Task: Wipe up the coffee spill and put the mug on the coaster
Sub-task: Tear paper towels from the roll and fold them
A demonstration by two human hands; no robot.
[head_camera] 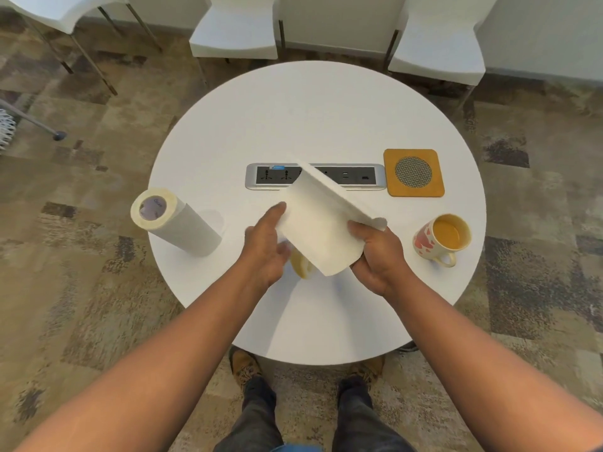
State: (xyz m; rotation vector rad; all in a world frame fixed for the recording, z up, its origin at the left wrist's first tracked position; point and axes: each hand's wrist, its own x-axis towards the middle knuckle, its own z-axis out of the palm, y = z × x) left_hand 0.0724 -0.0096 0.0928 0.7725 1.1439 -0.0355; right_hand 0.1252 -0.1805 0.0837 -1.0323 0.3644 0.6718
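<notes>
Both my hands hold a white paper towel sheet above the middle of the round white table. My left hand grips its left edge and my right hand grips its lower right corner. Under the sheet a yellowish coffee spill shows on the table, partly hidden. A white mug with pink hearts, filled with tan coffee, stands to the right near the table's edge. The orange square coaster lies behind the mug.
A paper towel roll stands on the table's left side. A grey power socket panel is set in the table's middle. Three white chairs stand beyond the table. My shoes show below the near edge.
</notes>
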